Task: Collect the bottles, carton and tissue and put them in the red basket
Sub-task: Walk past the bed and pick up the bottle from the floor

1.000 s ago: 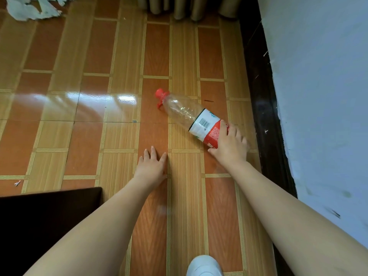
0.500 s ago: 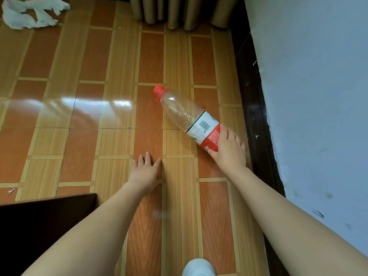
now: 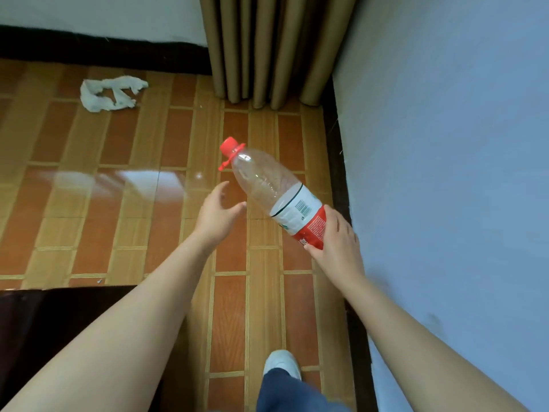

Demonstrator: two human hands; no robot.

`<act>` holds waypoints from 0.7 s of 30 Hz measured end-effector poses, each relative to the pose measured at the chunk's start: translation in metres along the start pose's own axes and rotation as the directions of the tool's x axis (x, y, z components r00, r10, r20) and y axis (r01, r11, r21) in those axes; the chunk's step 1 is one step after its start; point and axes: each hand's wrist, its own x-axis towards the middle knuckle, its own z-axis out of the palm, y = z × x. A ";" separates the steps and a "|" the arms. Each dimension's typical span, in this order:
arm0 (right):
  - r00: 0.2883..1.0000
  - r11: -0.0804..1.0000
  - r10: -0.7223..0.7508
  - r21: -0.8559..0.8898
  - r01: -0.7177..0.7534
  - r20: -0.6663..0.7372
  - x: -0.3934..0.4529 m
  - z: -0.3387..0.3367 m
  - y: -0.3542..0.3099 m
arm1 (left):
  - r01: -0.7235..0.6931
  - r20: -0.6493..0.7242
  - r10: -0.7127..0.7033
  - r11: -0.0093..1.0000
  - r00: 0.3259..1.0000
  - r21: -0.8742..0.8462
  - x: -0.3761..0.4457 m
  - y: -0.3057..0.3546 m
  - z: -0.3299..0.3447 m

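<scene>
An empty clear plastic bottle [image 3: 264, 179] with a red cap and a red and white label is lifted off the tiled floor, its cap pointing up and away. My right hand [image 3: 335, 242] is shut on the bottle's base end. My left hand [image 3: 215, 215] hovers open just left of the bottle, fingers spread, not touching it. A crumpled white tissue [image 3: 110, 93] lies on the floor at the far left, near the wall. No basket or carton is in view.
A pale blue wall [image 3: 445, 173] with a dark skirting runs along the right. Beige curtains [image 3: 267, 49] hang in the far corner. A dark piece of furniture [image 3: 53, 316] sits at the lower left. My white shoe [image 3: 282, 362] stands on the floor below.
My right hand has lifted the bottle off the floor. My left hand has risen from the tiles toward the bottle. The view has tilted up, showing the curtains and far wall.
</scene>
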 end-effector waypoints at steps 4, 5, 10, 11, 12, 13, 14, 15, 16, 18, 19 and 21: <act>1.000 1.000 -0.015 0.019 0.015 -0.009 -0.038 -0.085 -0.036 | -0.021 -0.072 0.012 0.992 0.997 -0.126 -0.052 0.086 -0.055; 0.999 0.999 -0.024 0.024 0.025 -0.022 -0.047 -0.107 -0.045 | -0.029 -0.073 0.019 0.990 0.997 -0.137 -0.067 0.104 -0.068; 0.995 0.997 -0.063 0.035 0.065 -0.071 -0.094 -0.210 -0.090 | -0.052 -0.066 0.038 0.974 0.997 -0.221 -0.143 0.190 -0.132; 0.994 0.996 -0.073 0.037 0.076 -0.081 -0.104 -0.229 -0.099 | -0.054 -0.066 0.039 0.971 0.997 -0.233 -0.158 0.206 -0.144; 0.992 0.996 -0.084 0.036 0.088 -0.090 -0.113 -0.248 -0.107 | -0.052 -0.063 0.037 0.967 0.997 -0.250 -0.173 0.221 -0.156; 0.991 0.994 -0.097 0.033 0.100 -0.097 -0.124 -0.266 -0.116 | -0.051 -0.058 0.037 0.962 0.998 -0.268 -0.188 0.235 -0.167; 0.988 0.993 -0.111 0.029 0.115 -0.107 -0.136 -0.282 -0.124 | -0.053 -0.049 0.041 0.959 0.998 -0.279 -0.204 0.248 -0.178; 0.985 0.991 -0.126 0.028 0.130 -0.122 -0.148 -0.297 -0.132 | -0.062 -0.038 0.054 0.956 0.998 -0.286 -0.220 0.260 -0.187; 0.981 0.989 -0.140 0.029 0.145 -0.136 -0.159 -0.311 -0.139 | -0.077 -0.030 0.071 0.954 0.997 -0.290 -0.235 0.271 -0.197; 0.977 0.986 -0.155 0.029 0.161 -0.148 -0.182 -0.335 -0.152 | -0.110 -0.029 0.106 0.945 0.994 -0.309 -0.265 0.289 -0.216; 0.975 0.986 -0.160 0.025 0.165 -0.151 -0.193 -0.344 -0.158 | -0.125 -0.035 0.120 0.938 0.992 -0.322 -0.279 0.297 -0.225; 0.972 0.984 -0.173 0.020 0.178 -0.159 -0.213 -0.360 -0.168 | -0.155 -0.049 0.147 0.927 0.988 -0.342 -0.306 0.309 -0.242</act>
